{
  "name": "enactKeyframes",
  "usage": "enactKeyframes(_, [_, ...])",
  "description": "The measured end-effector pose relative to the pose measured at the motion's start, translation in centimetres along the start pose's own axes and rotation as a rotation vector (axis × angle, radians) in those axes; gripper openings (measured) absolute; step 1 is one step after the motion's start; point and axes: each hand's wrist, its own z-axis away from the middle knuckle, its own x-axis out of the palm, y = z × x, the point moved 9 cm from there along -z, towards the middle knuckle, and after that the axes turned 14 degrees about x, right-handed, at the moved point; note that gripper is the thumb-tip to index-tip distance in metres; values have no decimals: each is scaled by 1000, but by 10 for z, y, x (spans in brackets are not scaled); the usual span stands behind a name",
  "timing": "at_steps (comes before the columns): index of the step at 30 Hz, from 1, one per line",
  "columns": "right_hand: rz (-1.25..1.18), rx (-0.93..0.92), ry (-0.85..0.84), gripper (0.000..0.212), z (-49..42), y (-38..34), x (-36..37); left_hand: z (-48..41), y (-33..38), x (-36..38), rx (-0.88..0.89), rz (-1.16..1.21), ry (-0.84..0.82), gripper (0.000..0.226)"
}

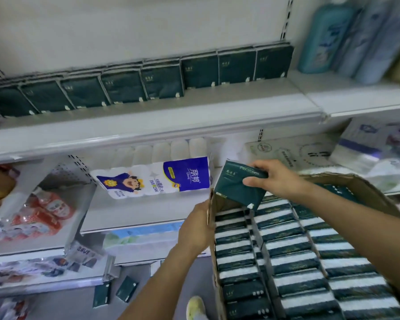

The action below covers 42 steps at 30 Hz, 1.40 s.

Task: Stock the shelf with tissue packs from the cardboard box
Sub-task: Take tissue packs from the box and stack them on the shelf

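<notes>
Right grip (273, 179) around one tissue pack (236, 189)

The white upper shelf (194, 107) carries a row of dark green tissue packs (162, 82) standing along its back.

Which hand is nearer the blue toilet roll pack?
Left. Left hand, on the cardboard box, is below-right of the toilet roll pack; right hand, holding a tissue pack, is farther right.

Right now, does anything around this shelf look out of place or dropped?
Yes. A dark green tissue pack and a second one lie on the floor, left of the cardboard box. They look the same as the packs in the box, so they were probably dropped.
</notes>
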Motion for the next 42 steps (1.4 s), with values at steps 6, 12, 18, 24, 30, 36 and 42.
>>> enactKeyframes(6, [-97, -47, 41, 21, -15, -57, -24, -39, 9, -90, 186, -95, 252, 42])
enactKeyframes(12, [-204, -265, 280, 30, -45, -157, -64, -93, 35, -205, 315, -152, 536, 31])
enactKeyframes(18, [112, -303, 445, 33, -113, -201, -82, -159, 40, -278, 363, -416, 590, 38])
enactKeyframes(24, [306, -228, 538, 32, -172, -201, -78, -225, 17, -294, 307, -684, 411, 58])
enactKeyframes(30, [671, -231, 668, 45, -191, -223, -72, -258, 5, -298, 225, -902, 294, 67])
enactKeyframes(36, [723, -339, 742, 44, -200, -231, -65, -263, 5, -301, 293, -915, 369, 60])
enactKeyframes(42, [713, -337, 743, 43, -205, -233, -62, -264, 6, -302, 317, -922, 421, 56])
